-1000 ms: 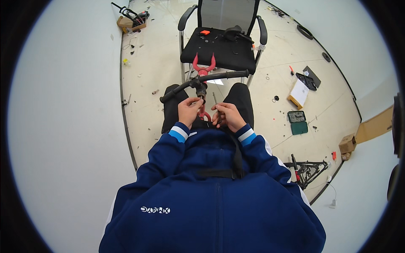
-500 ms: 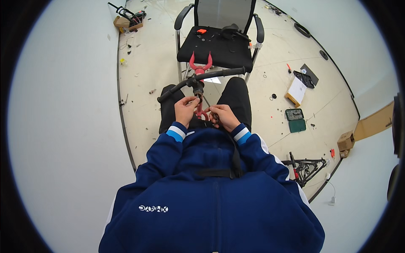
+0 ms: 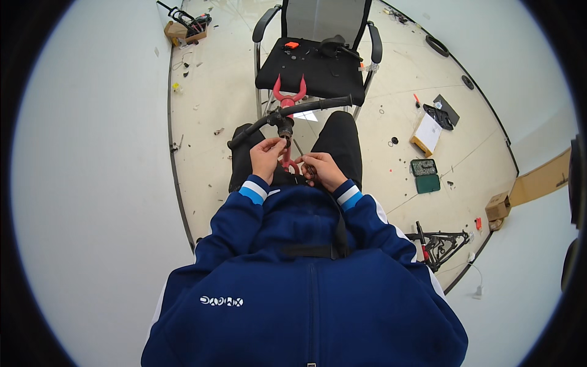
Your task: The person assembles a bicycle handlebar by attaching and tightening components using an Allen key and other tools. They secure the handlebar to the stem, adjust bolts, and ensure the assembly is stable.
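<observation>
A small pink-red bicycle frame (image 3: 287,104) with a two-pronged end stands between my knees. A black handlebar (image 3: 318,105) crosses it at a slant, joined by a dark stem (image 3: 285,125). My left hand (image 3: 266,160) is closed in a pinch at the lower end of the stem; what its fingertips grip is too small to make out. Lower and to the right, my right hand (image 3: 324,170) is curled round a dark tool (image 3: 312,174), mostly hidden by the fingers. A thin dark rod (image 3: 298,147) slants up between the hands.
Ahead is a black office chair (image 3: 306,67) with an orange item (image 3: 291,44) and small parts on its seat. On the right floor lie a green case (image 3: 427,183), a yellow-and-white box (image 3: 426,134) and a black bicycle frame (image 3: 443,248). A cardboard box (image 3: 195,33) sits far left.
Both hands keep almost the same place at the stem and the frame. The whole view has shifted slightly, with the chair and floor things a little further left.
</observation>
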{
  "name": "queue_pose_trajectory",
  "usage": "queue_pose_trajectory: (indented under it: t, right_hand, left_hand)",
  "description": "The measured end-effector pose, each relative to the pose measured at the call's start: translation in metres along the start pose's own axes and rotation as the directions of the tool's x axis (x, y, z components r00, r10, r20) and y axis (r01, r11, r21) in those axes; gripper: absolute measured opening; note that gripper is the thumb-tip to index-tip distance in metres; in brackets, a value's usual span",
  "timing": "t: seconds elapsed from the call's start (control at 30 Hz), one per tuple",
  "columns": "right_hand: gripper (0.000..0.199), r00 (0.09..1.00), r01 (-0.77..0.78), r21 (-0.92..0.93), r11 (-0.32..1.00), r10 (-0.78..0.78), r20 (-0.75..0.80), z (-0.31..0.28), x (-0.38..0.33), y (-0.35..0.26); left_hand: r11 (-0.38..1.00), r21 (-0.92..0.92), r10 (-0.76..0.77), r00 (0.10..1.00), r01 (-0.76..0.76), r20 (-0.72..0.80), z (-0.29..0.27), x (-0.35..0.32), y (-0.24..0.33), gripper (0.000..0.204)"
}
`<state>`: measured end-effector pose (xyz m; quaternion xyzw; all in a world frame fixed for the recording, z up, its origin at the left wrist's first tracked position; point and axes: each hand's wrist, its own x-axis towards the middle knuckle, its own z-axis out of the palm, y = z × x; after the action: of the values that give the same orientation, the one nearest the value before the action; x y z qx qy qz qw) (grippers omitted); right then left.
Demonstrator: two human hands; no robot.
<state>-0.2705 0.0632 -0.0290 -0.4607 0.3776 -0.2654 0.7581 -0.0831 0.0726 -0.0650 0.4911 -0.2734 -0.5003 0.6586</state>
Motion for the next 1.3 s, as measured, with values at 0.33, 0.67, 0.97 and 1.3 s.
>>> queue_pose_trajectory:
  t: [0.33, 0.67, 0.97, 1.3]
  right_hand:
    - [0.031, 0.99, -0.059, -0.048, 0.997, 0.064, 0.122, 0.007, 0.004, -0.004]
    - [0.031, 0.995, -0.059, -0.027, 0.998, 0.061, 0.084, 0.005, 0.002, 0.003]
    - [0.032, 0.989, -0.032, -0.062, 0.998, 0.04, 0.141, 0.005, 0.003, 0.003]
    - [0.026, 0.98, -0.157, 0.067, 0.985, 0.147, 0.134, 0.026, 0.009, -0.007]
  left_hand:
    - [0.998, -0.054, 0.037, 0.999, -0.036, 0.015, 0.001, -0.001, 0.0, 0.017]
    - [0.998, 0.003, -0.063, 0.997, 0.062, 0.052, 0.003, -0.007, 0.005, 0.02]
    - [0.998, 0.002, -0.055, 0.998, 0.055, 0.044, 0.002, -0.006, 0.005, 0.019]
    - [0.997, -0.05, 0.048, 0.997, -0.051, -0.062, 0.006, -0.009, 0.002, 0.015]
